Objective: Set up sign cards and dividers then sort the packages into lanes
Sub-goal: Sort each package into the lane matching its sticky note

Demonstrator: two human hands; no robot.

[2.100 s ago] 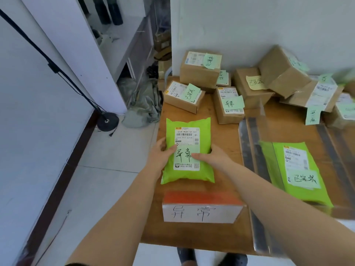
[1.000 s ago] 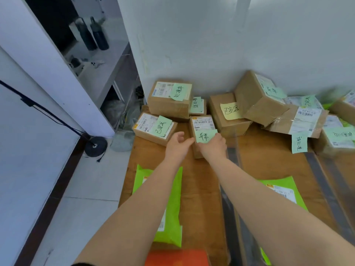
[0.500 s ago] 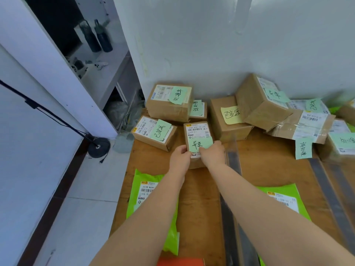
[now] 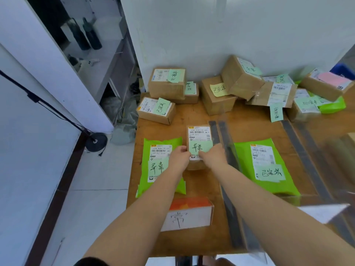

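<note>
I've got both hands on the small box [image 4: 198, 139]: left hand [image 4: 179, 157] grips its left edge, right hand [image 4: 214, 156] its right, box flat on the table [image 4: 201, 116] in the left lane. It sits between the left green mailer [image 4: 160, 166] and the clear divider [image 4: 228, 164]. Sign card [image 4: 189, 215] stands nearer me; unsorted boxes [image 4: 217, 98] are piled at the wall.

wooden table [image 4: 201, 116] bears boxes [image 4: 167, 86], green mailers [image 4: 160, 166], seemingly clear dividers [image 4: 228, 162].
</note>
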